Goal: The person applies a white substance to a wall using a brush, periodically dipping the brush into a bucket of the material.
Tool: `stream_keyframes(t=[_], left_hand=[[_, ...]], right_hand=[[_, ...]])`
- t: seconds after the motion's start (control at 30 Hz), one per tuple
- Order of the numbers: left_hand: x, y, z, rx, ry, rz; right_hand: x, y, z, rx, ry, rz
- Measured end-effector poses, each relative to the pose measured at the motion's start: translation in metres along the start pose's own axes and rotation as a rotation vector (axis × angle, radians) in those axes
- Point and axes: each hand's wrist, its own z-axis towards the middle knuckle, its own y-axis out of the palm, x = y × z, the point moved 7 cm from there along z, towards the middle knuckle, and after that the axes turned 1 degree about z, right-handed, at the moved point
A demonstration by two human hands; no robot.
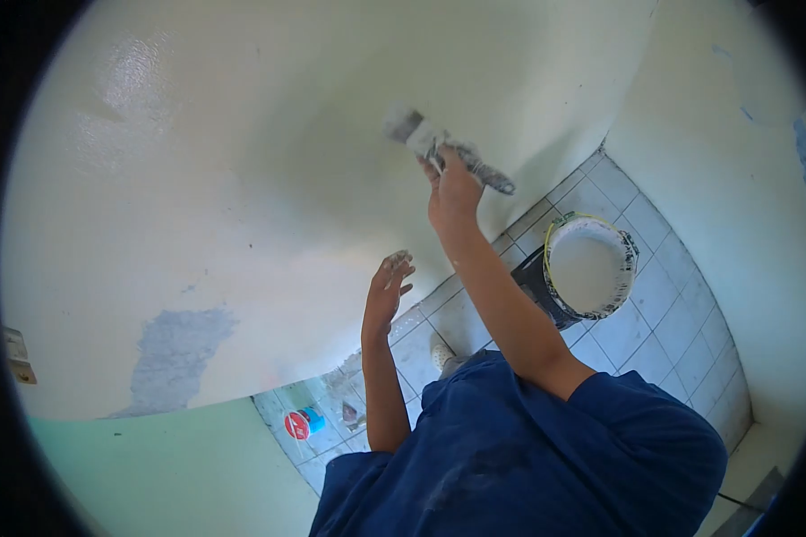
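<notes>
My right hand [457, 188] grips a paintbrush [434, 143] smeared with white paint, its bristles blurred and pointing up and left at the wall [313, 116]. Whether the bristles touch the wall is hard to make out. Lower and to the left, my left hand [390, 285] is raised near the wall with nothing in it. Its fingers are partly curled but apart, and white paint marks the fingertips. A black bucket [636, 259] of white paint stands on the floor, right of my right forearm.
White floor tiles [609, 188] run along the wall's foot. A small red and blue container [299, 424] sits on the floor at the lower left. Grey bare patches [177, 353] show on the wall, and a wall socket [18, 356] is at the far left. Another wall [725, 152] rises on the right.
</notes>
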Motion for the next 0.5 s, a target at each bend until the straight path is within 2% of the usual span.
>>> stream_keyframes(t=[0.1,0.17,0.27,0.37,0.5], left_hand=[[-0.010,-0.020,-0.012,0.016,-0.015,0.000],[-0.014,-0.032,-0.021,0.030,-0.014,-0.016],[-0.016,-0.040,-0.023,0.028,-0.011,-0.023],[-0.015,-0.042,-0.021,0.004,-0.007,-0.011],[-0.012,-0.036,-0.013,-0.031,0.014,0.009]], right_hand=[[0.039,-0.077,0.020,0.270,-0.025,-0.131],[0.043,-0.116,0.020,0.343,0.019,-0.220],[0.039,-0.117,0.032,0.225,0.089,-0.382],[0.017,-0.037,0.030,0.200,-0.072,-0.203],[-0.059,0.121,-0.030,-0.111,-0.124,-0.141]])
